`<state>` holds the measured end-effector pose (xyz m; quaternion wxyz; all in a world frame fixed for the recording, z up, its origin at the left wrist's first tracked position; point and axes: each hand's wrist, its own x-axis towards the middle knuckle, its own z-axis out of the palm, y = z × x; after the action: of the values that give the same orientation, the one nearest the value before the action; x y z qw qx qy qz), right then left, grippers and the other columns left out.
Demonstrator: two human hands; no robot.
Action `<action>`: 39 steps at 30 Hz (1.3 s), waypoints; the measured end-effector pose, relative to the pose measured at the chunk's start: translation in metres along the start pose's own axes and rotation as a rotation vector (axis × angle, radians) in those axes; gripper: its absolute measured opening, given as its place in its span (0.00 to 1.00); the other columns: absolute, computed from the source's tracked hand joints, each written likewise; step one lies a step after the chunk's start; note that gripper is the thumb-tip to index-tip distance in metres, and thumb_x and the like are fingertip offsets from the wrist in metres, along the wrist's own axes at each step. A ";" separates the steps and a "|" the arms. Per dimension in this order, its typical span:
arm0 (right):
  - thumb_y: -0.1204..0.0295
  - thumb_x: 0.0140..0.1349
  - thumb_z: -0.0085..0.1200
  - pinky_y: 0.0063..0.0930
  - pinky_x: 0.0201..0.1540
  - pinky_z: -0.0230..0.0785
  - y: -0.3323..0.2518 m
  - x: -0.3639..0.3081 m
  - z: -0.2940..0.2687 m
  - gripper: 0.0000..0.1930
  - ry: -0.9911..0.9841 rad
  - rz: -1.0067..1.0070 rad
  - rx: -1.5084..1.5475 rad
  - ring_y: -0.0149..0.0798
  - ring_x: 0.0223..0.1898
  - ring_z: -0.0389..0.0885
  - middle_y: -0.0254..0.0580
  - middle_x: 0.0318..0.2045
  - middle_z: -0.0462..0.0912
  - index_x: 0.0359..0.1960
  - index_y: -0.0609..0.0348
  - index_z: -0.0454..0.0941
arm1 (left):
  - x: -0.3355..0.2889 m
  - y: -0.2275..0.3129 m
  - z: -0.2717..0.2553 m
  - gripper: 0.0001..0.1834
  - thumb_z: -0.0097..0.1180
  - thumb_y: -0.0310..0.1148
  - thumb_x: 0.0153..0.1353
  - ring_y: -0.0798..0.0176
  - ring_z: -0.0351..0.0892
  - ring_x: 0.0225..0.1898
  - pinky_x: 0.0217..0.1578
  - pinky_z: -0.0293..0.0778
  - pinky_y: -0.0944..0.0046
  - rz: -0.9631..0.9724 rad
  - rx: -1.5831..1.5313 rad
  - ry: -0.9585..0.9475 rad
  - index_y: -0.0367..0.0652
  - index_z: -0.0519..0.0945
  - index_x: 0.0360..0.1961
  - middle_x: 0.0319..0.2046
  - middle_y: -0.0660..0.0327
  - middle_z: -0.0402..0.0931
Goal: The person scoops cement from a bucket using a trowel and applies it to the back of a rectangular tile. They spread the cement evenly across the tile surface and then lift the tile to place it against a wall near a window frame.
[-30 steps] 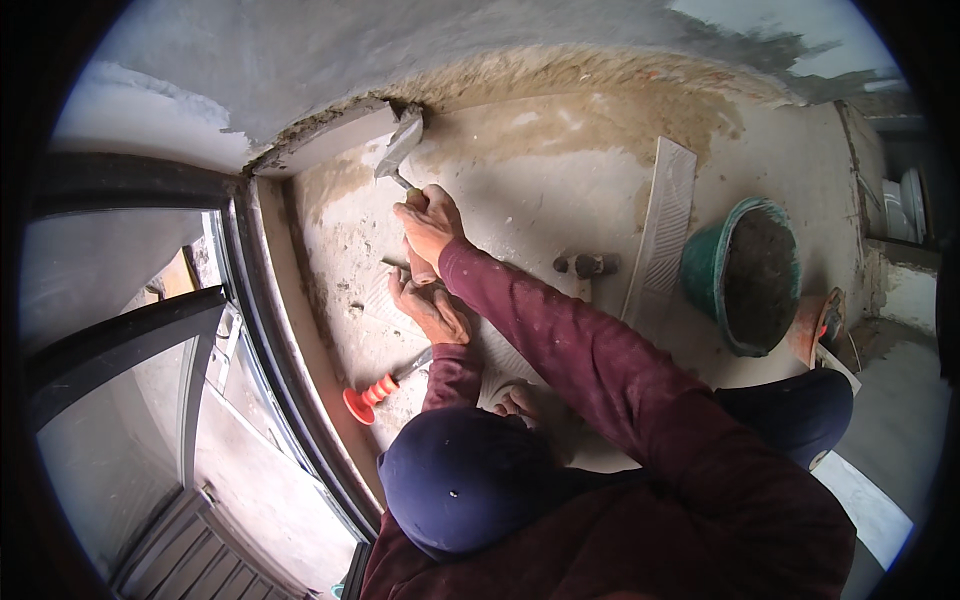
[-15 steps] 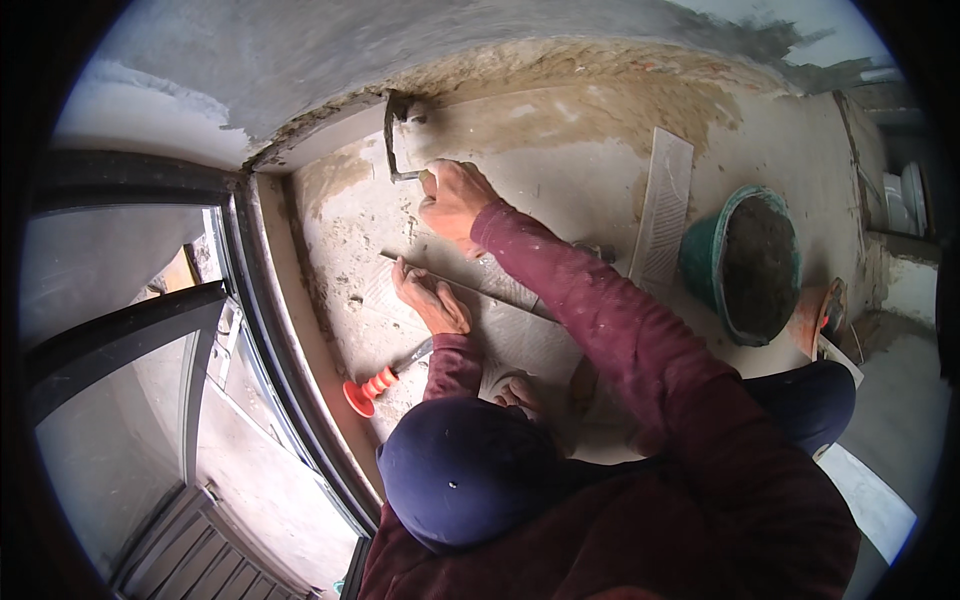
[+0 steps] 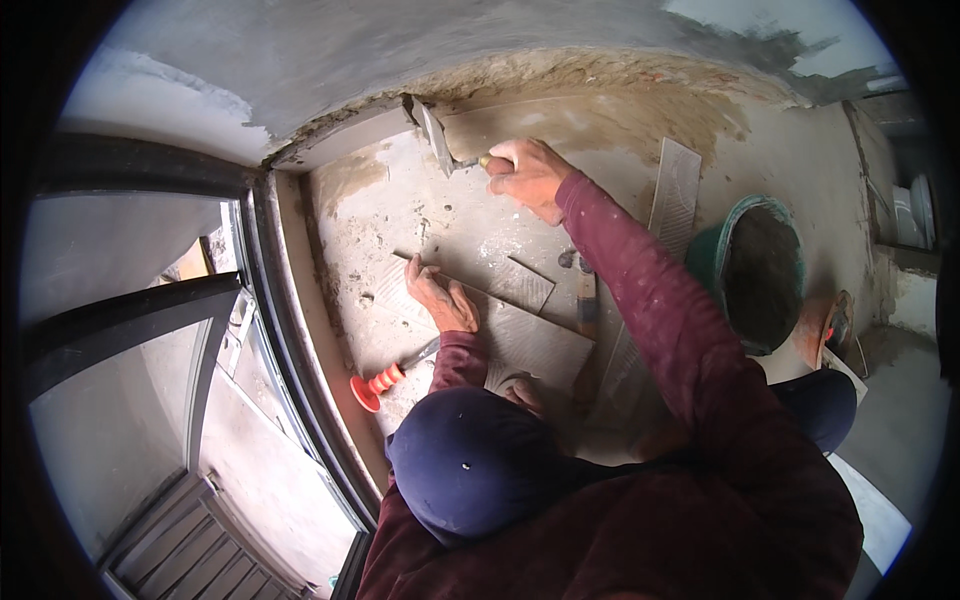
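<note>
My right hand [image 3: 530,178] is closed round the handle of a trowel [image 3: 434,136]. The trowel's blade points toward the foot of the wall, near a dark gap at the corner. My left hand [image 3: 444,302] grips the upper left end of a long tile [image 3: 540,345], whose ridged back faces up. Just beyond that tile lies a small tile offcut [image 3: 528,284]. Close to my left wrist is a chisel with an orange ribbed grip [image 3: 378,384]. A hammer [image 3: 587,300] rests right of the tile, its lower part in shadow.
A green bucket [image 3: 708,255] of grey mortar stands to the right, beside a narrow tile strip [image 3: 676,190]. Beyond the bucket lies an orange tool [image 3: 815,325], partly hidden. A dark window frame [image 3: 285,330] borders the left. My knee [image 3: 820,405] is at the right.
My right hand has moved right and slightly up with the trowel, and its blade now shows more of its flat face. My left hand stays on the tile; the view has shifted slightly.
</note>
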<state>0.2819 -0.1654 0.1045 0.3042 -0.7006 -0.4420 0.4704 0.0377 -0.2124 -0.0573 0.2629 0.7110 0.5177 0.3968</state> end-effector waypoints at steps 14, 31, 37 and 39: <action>0.69 0.58 0.62 0.25 0.18 0.64 0.041 -0.014 0.011 0.09 -0.033 0.173 0.531 0.28 0.18 0.73 0.36 0.22 0.77 0.31 0.62 0.77 | 0.000 0.002 -0.003 0.20 0.45 0.21 0.45 0.36 0.57 0.65 0.67 0.51 0.43 -0.004 0.028 -0.001 0.32 0.67 0.44 0.61 0.37 0.62; 0.67 0.60 0.60 0.27 0.19 0.65 0.048 0.051 0.003 0.11 -0.278 0.194 0.506 0.29 0.21 0.74 0.34 0.23 0.74 0.39 0.60 0.78 | -0.003 -0.001 -0.004 0.24 0.42 0.17 0.43 0.36 0.56 0.65 0.66 0.51 0.41 -0.020 0.008 -0.006 0.33 0.68 0.47 0.61 0.39 0.62; 0.69 0.60 0.60 0.22 0.18 0.62 0.062 0.039 -0.010 0.16 -0.304 0.110 0.670 0.26 0.22 0.72 0.33 0.25 0.73 0.48 0.63 0.75 | 0.001 0.001 -0.002 0.35 0.43 0.20 0.46 0.40 0.60 0.61 0.65 0.53 0.46 0.023 0.042 0.002 0.29 0.63 0.61 0.55 0.42 0.65; 0.69 0.61 0.58 0.21 0.18 0.62 0.059 0.029 -0.013 0.19 -0.329 0.058 0.716 0.26 0.22 0.72 0.33 0.26 0.73 0.51 0.66 0.74 | 0.001 0.000 -0.003 0.33 0.43 0.20 0.45 0.39 0.60 0.62 0.65 0.52 0.45 0.007 0.039 0.000 0.29 0.65 0.59 0.56 0.41 0.65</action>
<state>0.3189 -0.1639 0.0486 0.4411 -0.4777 -0.2729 0.7090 0.0353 -0.2118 -0.0551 0.2475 0.7179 0.5227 0.3874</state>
